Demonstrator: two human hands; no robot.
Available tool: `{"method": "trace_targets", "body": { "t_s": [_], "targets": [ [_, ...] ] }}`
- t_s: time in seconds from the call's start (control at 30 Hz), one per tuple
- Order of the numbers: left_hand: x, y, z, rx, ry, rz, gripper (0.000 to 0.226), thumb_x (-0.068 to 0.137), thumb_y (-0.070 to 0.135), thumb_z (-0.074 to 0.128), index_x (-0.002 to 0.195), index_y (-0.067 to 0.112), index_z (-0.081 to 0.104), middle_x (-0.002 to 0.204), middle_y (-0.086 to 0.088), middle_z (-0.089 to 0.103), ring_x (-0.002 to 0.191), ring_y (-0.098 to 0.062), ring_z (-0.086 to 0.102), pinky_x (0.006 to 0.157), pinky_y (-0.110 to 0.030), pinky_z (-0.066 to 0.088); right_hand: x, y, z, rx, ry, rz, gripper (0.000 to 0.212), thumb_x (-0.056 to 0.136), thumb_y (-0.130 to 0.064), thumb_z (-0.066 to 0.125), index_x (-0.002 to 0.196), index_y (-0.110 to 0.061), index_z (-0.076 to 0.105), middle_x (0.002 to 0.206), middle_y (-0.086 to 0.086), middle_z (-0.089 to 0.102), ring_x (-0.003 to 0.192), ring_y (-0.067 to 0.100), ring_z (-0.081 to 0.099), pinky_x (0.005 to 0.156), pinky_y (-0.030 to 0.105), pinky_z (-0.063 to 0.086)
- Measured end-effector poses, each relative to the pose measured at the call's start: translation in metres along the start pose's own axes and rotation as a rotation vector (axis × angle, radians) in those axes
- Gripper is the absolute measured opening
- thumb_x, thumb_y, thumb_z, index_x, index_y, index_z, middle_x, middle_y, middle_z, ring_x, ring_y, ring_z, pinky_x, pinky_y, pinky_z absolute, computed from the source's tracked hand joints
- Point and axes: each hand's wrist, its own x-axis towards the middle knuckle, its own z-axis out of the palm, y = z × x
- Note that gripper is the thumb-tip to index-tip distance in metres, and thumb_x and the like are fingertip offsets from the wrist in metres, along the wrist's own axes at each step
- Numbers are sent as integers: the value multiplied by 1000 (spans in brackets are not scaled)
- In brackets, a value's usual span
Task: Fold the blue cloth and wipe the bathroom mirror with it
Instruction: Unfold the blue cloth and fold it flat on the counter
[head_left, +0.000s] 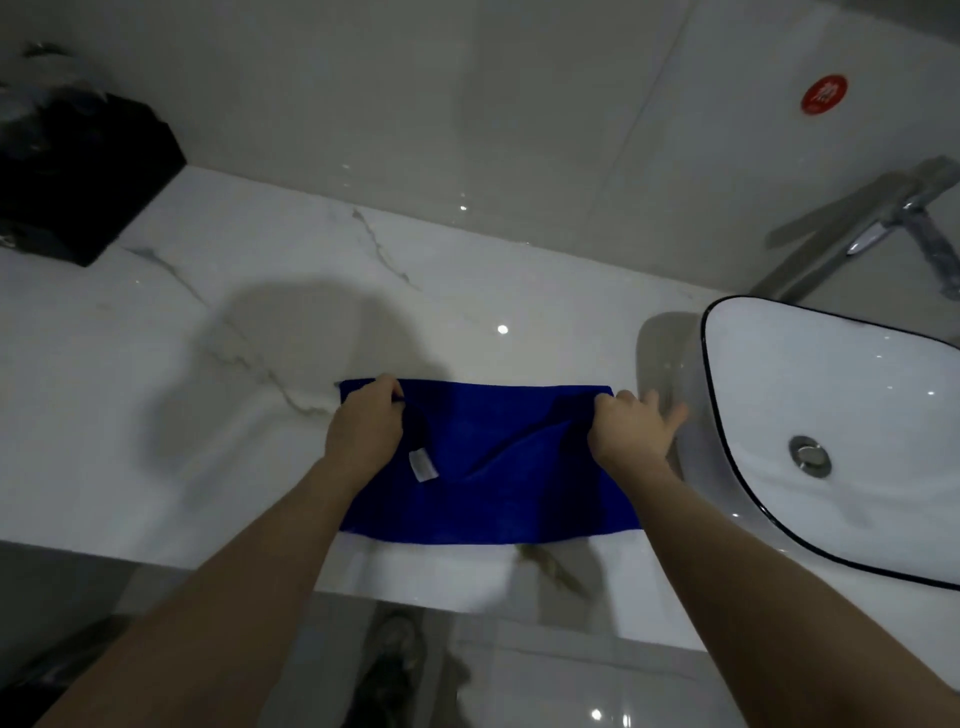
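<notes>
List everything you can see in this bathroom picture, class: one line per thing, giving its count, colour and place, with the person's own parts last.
Blue microfibre cloth: one, deep blue with a small white tag, lying on the counter near its front edge.
White marble countertop: one, white with grey veins, across the middle.
White oval basin with a black rim: one, on the counter at right.
Chrome tap: one, silver, behind the basin.
Black box: one, far left corner of the counter.
Red round sticker: one, on the wall, upper right.
Grey wall tiles: several, behind the counter.
Left hand: one, gripping the cloth's far left corner.
Right hand: one, gripping the far right corner.
</notes>
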Motion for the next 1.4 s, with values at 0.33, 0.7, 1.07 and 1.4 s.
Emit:
{"method": "trace_targets", "body": {
  "t_s": [0.33,0.7,1.07,1.4],
  "targets": [
    [0,-13,33,425,-150,120,25,99,18,33,113,8,51,124,-8,55,134,-28,29,100,-38,27,18,-21,13,25,-85,23,12,86,-9,42,86,-20,46,90,-1,44,111,23,41,102,47,21],
    [1,-23,24,274,-201,99,21,99,9,35,102,3,55,130,-12,52,132,-35,34,94,-40,38,12,-22,12,10,-67,25,14,85,-9,42,86,-21,49,86,-1,48,108,22,43,102,49,20],
    [6,-32,25,562,-288,325,32,97,11,37,128,15,42,154,-1,22,142,-28,13,108,-42,22,3,-25,17,15,-15,33,15,85,-6,41,87,-21,47,89,-1,45,106,22,44,103,53,20],
    [5,-23,28,407,-253,202,36,86,-7,40,62,17,27,72,0,43,81,-17,43,63,-29,35,3,-29,20,29,-22,42,15,85,-6,41,85,-20,47,84,-1,48,104,22,44,104,55,18]
  ]
}}
